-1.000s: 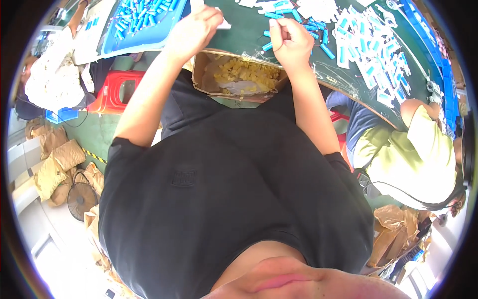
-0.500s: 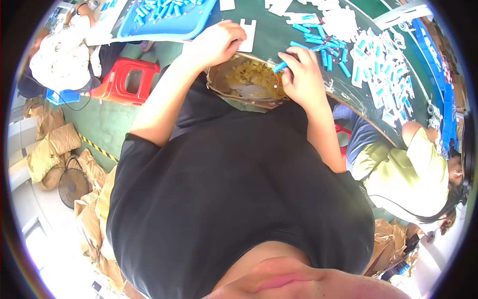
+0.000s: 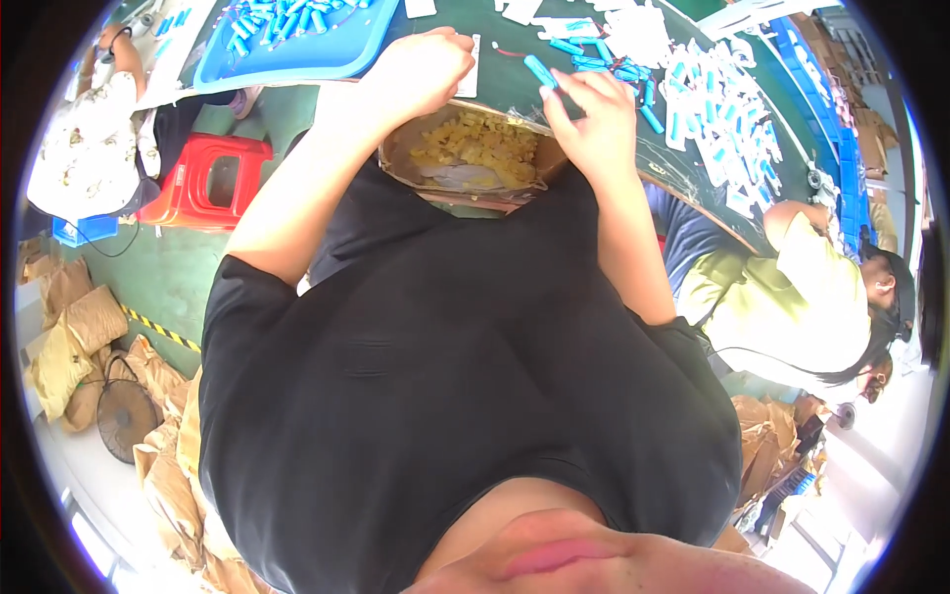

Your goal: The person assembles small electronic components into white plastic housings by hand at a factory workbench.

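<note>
My right hand pinches a small blue cylinder, which looks like a wired battery cell, between thumb and fingers above the green tabletop. A thin red wire trails from its far end toward the left. My left hand rests at the table's near edge with its fingers curled. Beside its fingertips lies a flat white piece, partly covered by the hand. What those fingers grip, if anything, is hidden. Below both hands, an open box at the table edge contains yellow scraps and something whitish.
A blue tray of blue cells stands at the far left. Loose blue cells and a large spread of white pieces with cells lie to the right. A red stool is at left; co-workers sit on both sides.
My right hand has lifted the blue cell away from the box edge and turned it, its wire now pointing left. My left hand stays by the white piece. The whole view has shifted slightly.
</note>
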A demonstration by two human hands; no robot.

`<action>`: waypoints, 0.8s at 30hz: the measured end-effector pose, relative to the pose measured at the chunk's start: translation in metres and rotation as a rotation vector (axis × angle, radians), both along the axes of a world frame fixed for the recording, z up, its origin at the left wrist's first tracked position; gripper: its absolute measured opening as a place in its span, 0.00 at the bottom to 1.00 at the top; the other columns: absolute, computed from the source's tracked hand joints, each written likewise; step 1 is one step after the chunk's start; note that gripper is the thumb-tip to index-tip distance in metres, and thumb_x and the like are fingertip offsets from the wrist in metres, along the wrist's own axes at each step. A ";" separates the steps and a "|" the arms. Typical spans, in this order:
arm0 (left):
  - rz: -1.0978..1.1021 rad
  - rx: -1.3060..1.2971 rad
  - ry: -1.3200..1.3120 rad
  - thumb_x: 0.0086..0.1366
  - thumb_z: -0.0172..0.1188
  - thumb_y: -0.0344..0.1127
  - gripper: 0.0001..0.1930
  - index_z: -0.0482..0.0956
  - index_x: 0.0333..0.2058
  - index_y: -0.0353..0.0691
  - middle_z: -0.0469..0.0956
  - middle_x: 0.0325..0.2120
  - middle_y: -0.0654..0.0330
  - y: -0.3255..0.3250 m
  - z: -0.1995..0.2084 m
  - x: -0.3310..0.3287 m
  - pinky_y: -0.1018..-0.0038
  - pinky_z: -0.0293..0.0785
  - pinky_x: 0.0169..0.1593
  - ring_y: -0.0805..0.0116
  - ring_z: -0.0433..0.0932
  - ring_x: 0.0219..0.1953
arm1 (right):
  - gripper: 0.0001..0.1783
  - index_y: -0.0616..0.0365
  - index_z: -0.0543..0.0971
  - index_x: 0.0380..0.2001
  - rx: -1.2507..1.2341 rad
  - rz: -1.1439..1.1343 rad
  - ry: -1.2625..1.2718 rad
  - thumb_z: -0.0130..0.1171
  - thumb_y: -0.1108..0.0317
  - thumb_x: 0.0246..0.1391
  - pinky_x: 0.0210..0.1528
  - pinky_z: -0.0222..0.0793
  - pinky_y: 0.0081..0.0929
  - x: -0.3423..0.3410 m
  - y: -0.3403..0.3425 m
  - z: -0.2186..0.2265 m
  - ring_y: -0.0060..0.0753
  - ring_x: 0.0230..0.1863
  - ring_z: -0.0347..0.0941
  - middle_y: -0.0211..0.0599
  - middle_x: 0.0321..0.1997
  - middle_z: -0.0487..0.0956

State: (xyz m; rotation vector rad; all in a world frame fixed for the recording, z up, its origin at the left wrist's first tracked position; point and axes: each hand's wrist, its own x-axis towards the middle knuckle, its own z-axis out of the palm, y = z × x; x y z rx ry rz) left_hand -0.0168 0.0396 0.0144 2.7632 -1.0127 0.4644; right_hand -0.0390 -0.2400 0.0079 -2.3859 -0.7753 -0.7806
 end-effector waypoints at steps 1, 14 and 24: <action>-0.006 -0.016 0.004 0.59 0.63 0.29 0.03 0.83 0.27 0.37 0.79 0.34 0.57 0.001 0.000 0.000 0.63 0.83 0.51 0.57 0.81 0.46 | 0.15 0.54 0.91 0.42 0.032 -0.039 -0.045 0.74 0.60 0.53 0.50 0.69 0.41 0.006 0.005 -0.001 0.38 0.42 0.80 0.31 0.35 0.85; -0.080 -0.030 0.033 0.58 0.65 0.28 0.05 0.81 0.32 0.33 0.79 0.41 0.52 0.004 -0.004 0.011 0.58 0.82 0.53 0.50 0.82 0.50 | 0.31 0.55 0.85 0.58 -0.065 0.155 0.131 0.75 0.55 0.52 0.70 0.71 0.45 0.052 0.019 -0.009 0.48 0.66 0.75 0.41 0.62 0.82; -0.015 -0.186 -0.032 0.63 0.64 0.28 0.15 0.75 0.47 0.33 0.80 0.43 0.46 0.005 -0.026 0.007 0.56 0.80 0.55 0.44 0.81 0.51 | 0.20 0.54 0.90 0.47 -0.050 0.204 0.127 0.77 0.58 0.52 0.59 0.77 0.43 0.054 0.019 -0.021 0.45 0.52 0.82 0.37 0.50 0.88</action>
